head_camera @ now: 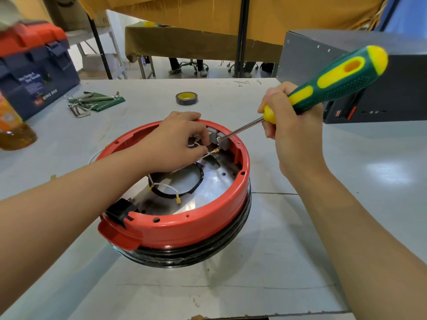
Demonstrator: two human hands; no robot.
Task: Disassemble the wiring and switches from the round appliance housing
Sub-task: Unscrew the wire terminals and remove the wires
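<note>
Toolbox (34, 72) far left, hex keys (92, 101) beside it. Red round housing (184, 218) sits mid-surface (323, 227), open side up. Our left hand (175, 142) reaches inside, pinching a white wire (209, 153) at the grey switch (219, 138). Our right hand (291, 132) grips the screwdriver (335, 86), tip on the switch.

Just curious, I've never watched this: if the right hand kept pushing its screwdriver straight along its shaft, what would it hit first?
Probably the small grey switch block inside the round red housing; the tip already looks on it, though depth is unclear.
</note>
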